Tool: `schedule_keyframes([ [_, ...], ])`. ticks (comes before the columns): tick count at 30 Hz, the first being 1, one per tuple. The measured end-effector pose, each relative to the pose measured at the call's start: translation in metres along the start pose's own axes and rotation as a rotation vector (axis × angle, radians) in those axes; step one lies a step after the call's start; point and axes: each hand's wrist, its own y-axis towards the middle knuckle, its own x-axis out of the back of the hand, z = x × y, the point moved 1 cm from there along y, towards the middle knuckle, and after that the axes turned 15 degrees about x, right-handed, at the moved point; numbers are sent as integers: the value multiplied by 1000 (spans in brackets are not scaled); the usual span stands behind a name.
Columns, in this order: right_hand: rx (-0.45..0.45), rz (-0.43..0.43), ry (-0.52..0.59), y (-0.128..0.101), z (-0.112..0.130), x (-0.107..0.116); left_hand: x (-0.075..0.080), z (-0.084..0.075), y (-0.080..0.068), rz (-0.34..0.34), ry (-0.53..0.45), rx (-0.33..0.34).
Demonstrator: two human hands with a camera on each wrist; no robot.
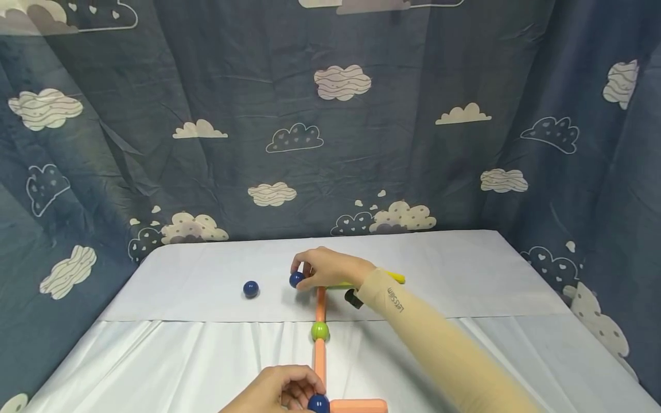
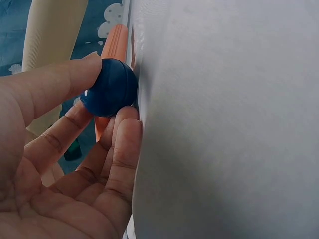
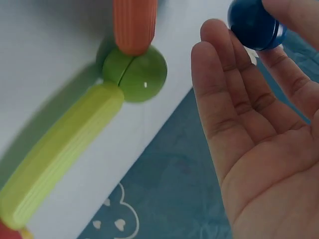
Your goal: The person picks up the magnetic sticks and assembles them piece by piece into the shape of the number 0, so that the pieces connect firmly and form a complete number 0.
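Note:
At the near edge of the head view my left hand (image 1: 279, 387) pinches a blue ball (image 2: 109, 88) between thumb and fingers. Orange rods meet this ball, one (image 1: 358, 406) pointing right and one (image 1: 320, 361) running forward to a green ball (image 1: 320, 331). Farther out, my right hand (image 1: 333, 267) holds another blue ball (image 3: 254, 25) by the fingertips, apart from the rods. Beneath that hand, the right wrist view has a second green ball (image 3: 137, 74) joining an orange rod (image 3: 134, 25) and a curved yellow-green rod (image 3: 60, 154).
A loose blue ball (image 1: 251, 289) lies on the white-covered table (image 1: 196, 281), left of the right hand. The tip of a yellow rod (image 1: 395, 277) shows beyond the right wrist. Dark cloud-patterned curtains (image 1: 392, 143) enclose the back and sides.

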Motion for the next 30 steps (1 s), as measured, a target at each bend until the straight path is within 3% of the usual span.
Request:
schedule_keyframes([
  [14,75,-8,12,-57,2,10,-1,-1,-1,-12,-3,24],
  [25,6,24,21,-114,2,12,2,-3,0,-9,54,42],
  [30,-53,18,62,-142,4,10,0,-3,-1,-22,29,31],
])
